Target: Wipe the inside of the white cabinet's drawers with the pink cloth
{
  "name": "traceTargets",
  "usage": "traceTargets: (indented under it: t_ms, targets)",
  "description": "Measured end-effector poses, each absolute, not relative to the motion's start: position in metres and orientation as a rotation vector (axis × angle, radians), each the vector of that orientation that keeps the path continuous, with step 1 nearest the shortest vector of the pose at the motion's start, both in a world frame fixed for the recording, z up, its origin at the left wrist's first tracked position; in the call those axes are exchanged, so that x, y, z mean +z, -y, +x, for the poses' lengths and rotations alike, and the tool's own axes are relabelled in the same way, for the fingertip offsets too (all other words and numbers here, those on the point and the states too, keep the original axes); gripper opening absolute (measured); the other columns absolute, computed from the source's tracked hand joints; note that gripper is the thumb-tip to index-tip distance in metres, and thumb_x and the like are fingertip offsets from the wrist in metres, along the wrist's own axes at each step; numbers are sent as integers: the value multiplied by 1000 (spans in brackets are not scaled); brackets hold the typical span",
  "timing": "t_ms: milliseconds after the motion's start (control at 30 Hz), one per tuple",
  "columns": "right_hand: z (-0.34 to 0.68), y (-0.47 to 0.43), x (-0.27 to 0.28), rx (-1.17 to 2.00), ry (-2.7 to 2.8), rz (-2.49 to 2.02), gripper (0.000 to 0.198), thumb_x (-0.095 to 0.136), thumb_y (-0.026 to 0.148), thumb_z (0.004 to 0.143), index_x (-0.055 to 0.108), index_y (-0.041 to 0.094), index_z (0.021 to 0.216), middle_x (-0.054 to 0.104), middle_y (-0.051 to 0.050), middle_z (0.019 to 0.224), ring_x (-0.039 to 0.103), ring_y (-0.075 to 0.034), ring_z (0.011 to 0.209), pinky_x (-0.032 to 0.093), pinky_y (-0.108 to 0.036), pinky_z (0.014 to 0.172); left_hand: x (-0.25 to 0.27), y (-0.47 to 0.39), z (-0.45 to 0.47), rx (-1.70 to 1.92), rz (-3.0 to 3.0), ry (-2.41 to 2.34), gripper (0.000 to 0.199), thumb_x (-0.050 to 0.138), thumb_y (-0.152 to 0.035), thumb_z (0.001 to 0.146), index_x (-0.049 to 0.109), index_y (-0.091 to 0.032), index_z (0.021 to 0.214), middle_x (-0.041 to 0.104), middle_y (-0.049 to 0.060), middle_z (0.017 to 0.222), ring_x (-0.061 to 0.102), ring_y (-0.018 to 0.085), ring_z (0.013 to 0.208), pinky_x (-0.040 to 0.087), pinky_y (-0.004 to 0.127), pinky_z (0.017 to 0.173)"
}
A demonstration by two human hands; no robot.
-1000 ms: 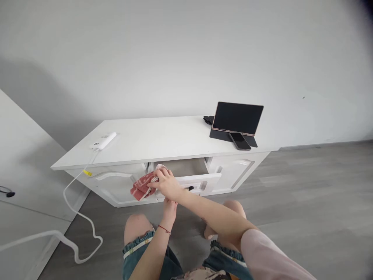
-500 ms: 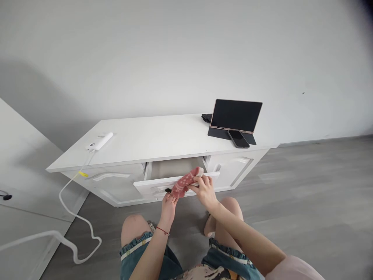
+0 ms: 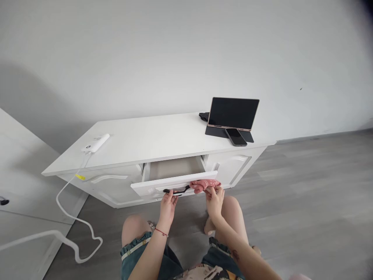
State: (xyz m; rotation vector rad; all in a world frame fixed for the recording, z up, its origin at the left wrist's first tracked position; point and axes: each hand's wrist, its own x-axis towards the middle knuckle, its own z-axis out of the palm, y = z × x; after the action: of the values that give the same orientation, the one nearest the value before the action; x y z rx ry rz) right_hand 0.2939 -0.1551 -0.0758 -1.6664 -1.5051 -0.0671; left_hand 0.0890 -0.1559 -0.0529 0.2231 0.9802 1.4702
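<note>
A white drawer (image 3: pixel 157 185) in the cabinet is pulled partly out, with a black handle (image 3: pixel 182 191) on its front. My left hand (image 3: pixel 168 206) has its fingers closed on the left part of this handle. In my right hand (image 3: pixel 215 202) is a pink sock (image 3: pixel 204 185) with white markings, pinched at its right end. The sock lies against the right part of the drawer front and covers the handle's right end. The visible part of the drawer's inside shows a plain beige bottom.
On the white cabinet top (image 3: pixel 145 136) a dark-screened tablet (image 3: pixel 234 112) stands propped, with a phone (image 3: pixel 236 137) before it and a black item (image 3: pixel 203 116) behind. At the left lies a white power bank (image 3: pixel 96 143) with a white cable (image 3: pixel 65 210) hanging down.
The sock has gone right in my right hand, away from my left hand. My left hand has let go of the sock and closed on the drawer handle.
</note>
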Motion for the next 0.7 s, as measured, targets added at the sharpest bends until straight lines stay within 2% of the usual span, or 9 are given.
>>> traceTargets:
  t_ms: [67, 167, 300, 433, 533, 633, 700]
  targets:
    - [274, 154, -91, 115, 1331, -1677, 26, 44, 25, 84, 57, 19, 105, 44, -9, 99, 44, -25, 93, 41, -43, 82, -52, 156, 90, 1472, 223, -985, 27, 83, -33, 63, 60, -19, 69, 70, 2, 82, 65, 13, 79, 49, 29, 79]
    - [241, 151, -103, 406, 1056, -1643, 39, 45, 37, 82, 48, 15, 115, 46, -13, 103, 47, -29, 99, 40, -46, 87, -51, 157, 90, 1472, 215, -993, 26, 83, -32, 64, 62, -19, 71, 69, 2, 82, 65, 12, 76, 50, 28, 78]
    - [200, 145, -103, 746, 815, -1526, 41, 48, 38, 75, 43, 17, 109, 52, -15, 108, 49, -28, 107, 38, -45, 93, -50, 157, 90, 1476, 184, -979, 22, 82, -29, 66, 63, -19, 73, 70, 2, 81, 65, 12, 73, 52, 26, 74]
    - [167, 147, -100, 1069, 559, -1405, 38, 54, 35, 68, 39, 23, 101, 57, -7, 101, 55, -22, 96, 44, -37, 87, -45, 160, 90, 1454, 125, -941, 13, 77, -19, 71, 65, -18, 76, 72, 3, 83, 67, 12, 73, 53, 24, 74]
    - [145, 156, -95, 1436, 339, -1219, 38, 59, 27, 63, 40, 27, 95, 59, 0, 94, 58, -18, 88, 47, -32, 80, -39, 173, 85, 1434, 80, -958, 12, 73, -9, 71, 68, -17, 77, 74, 8, 89, 70, 16, 83, 54, 28, 82]
    - [122, 163, -89, 1673, 332, -1140, 26, 61, 21, 61, 44, 26, 80, 58, 3, 75, 57, -15, 70, 47, -28, 67, -39, 197, 73, 1528, 160, -1026, 13, 72, -13, 70, 70, -17, 82, 74, 10, 94, 70, 20, 91, 52, 32, 88]
    - [108, 163, -83, 1814, 356, -1061, 23, 66, 23, 61, 45, 24, 71, 55, 4, 65, 54, -13, 60, 45, -27, 59, -45, 216, 60, 1690, 210, -1148, 10, 72, -19, 70, 68, -19, 79, 73, 5, 88, 69, 17, 84, 52, 31, 86]
